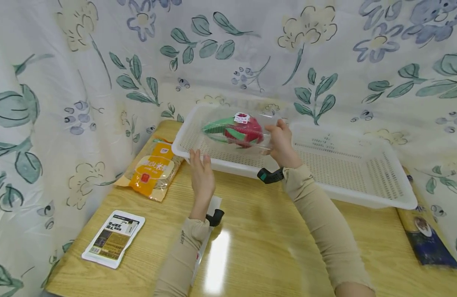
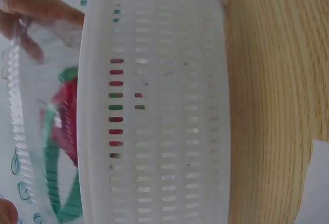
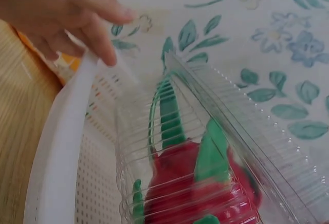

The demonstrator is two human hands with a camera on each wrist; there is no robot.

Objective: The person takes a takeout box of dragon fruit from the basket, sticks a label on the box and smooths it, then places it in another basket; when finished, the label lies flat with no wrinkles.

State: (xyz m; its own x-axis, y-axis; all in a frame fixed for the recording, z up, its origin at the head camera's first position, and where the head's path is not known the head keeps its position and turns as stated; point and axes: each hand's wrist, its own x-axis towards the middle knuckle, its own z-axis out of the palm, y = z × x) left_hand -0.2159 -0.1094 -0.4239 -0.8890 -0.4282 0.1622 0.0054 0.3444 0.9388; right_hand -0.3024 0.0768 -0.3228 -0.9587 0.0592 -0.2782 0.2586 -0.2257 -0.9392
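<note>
A clear plastic clamshell box (image 3: pixel 288 147) holds a red dragon fruit (image 1: pixel 252 128) with green leaf tips. My right hand (image 1: pixel 282 142) grips the right end of this box, tilted over the left part of a long white perforated basket (image 1: pixel 228 165). My left hand (image 1: pixel 202 177) is at the basket's front left rim, its fingers extended upward; whether they touch the rim is hard to tell. Through the basket's slots, the left wrist view shows patches of red and green.
An orange-and-clear food bag (image 1: pixel 154 169) lies left of the basket, and a white pouch (image 1: pixel 113 239) nearer the table's left edge. A flat white item (image 1: pixel 215 203) is partly under my left forearm. At far right lies a dark blue bag (image 1: pixel 429 239). Floral curtains hang behind.
</note>
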